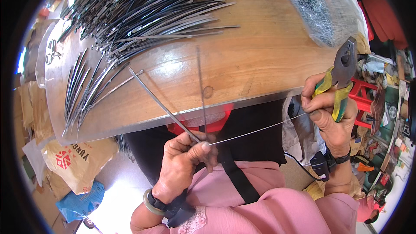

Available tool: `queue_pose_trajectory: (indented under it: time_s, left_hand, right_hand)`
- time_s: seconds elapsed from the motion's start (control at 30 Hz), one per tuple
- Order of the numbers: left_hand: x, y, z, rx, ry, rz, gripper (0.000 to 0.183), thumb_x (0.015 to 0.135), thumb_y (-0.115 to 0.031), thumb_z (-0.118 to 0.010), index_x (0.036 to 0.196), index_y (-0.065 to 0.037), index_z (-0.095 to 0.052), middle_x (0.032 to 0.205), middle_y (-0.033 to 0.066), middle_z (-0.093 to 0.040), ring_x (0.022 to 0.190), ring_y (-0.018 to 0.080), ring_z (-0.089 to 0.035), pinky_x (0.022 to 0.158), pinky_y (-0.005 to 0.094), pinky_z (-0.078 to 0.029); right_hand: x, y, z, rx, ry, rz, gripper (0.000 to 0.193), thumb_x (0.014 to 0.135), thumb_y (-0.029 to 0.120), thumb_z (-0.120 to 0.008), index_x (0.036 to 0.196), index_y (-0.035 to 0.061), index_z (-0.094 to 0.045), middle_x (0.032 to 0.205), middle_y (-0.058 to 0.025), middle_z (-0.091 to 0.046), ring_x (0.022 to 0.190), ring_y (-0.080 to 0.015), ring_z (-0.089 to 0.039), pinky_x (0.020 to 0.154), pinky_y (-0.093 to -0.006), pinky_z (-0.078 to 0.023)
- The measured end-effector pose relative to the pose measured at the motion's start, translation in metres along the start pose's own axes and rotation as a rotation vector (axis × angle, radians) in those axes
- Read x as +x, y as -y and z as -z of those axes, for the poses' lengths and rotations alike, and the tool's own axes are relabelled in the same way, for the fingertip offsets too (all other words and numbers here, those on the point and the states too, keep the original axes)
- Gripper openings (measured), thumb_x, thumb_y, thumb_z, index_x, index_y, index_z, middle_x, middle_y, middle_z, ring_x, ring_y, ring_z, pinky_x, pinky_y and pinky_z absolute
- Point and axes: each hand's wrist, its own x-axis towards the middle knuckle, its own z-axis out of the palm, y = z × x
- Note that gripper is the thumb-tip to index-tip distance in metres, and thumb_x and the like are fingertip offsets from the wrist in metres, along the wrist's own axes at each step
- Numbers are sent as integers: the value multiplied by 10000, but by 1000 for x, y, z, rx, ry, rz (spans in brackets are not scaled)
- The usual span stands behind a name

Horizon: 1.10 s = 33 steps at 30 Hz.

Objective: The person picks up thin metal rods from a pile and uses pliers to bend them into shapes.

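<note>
My left hand is closed in a pinch on a long thin grey metal strip, which points up and to the left over the table edge. A second thin strip, smeared by motion, rises from the same fingers. Between my two hands a thin pale wire runs taut, climbing slightly to the right. My right hand grips combination pliers with yellow and green handles, jaws upward, while its thumb and forefinger pinch the wire's right end. Whether the wire is fastened to the strip is hidden by my left fingers.
A wooden table with a clear cover curves across the front. A large heap of dark metal strips lies at its far left, with a smaller bunch nearer. Thin looped wires lie far right. A red stool stands beyond.
</note>
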Motion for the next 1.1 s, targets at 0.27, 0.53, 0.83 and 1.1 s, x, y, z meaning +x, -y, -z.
queue_pose_trajectory:
  time_s: [0.27, 0.53, 0.83, 1.1]
  left_hand:
    - [-7, -9, -8, 248, 14, -48, 177, 794, 98, -704, 957, 88, -635, 784, 195, -678, 595, 212, -655, 536, 304, -552]
    - [2, -35, -17, 522, 148, 150, 104, 853, 62, -659, 956, 59, -668, 795, 52, -677, 662, 85, -589, 612, 217, -488]
    - [4, -41, -20, 601, 116, 174, 99, 844, 40, -689, 932, 60, -650, 753, 48, -658, 622, 78, -571, 573, 219, -482]
    - [1, -63, -12, 456, 232, 143, 343, 837, 160, -580, 1158, 60, -648, 947, 103, -678, 1069, 138, -586, 930, 280, -478]
  right_hand:
    - [4, 10, 1, -129, 98, 55, 231, 828, 219, -769, 863, 2, -699, 1026, -149, -578, 808, -166, -570, 719, -288, -473]
    - [24, 10, -25, -509, 278, 367, 284, 599, 33, -704, 876, 3, -652, 1007, -142, -597, 800, -279, -604, 742, -397, -471]
    - [37, -7, -47, -625, 439, 486, 299, 563, 44, -670, 858, 19, -630, 1000, -120, -573, 839, -285, -590, 931, -504, -347]
    - [30, -7, -45, -612, 429, 426, 294, 550, 54, -668, 837, 9, -627, 1006, -124, -571, 823, -278, -587, 884, -469, -367]
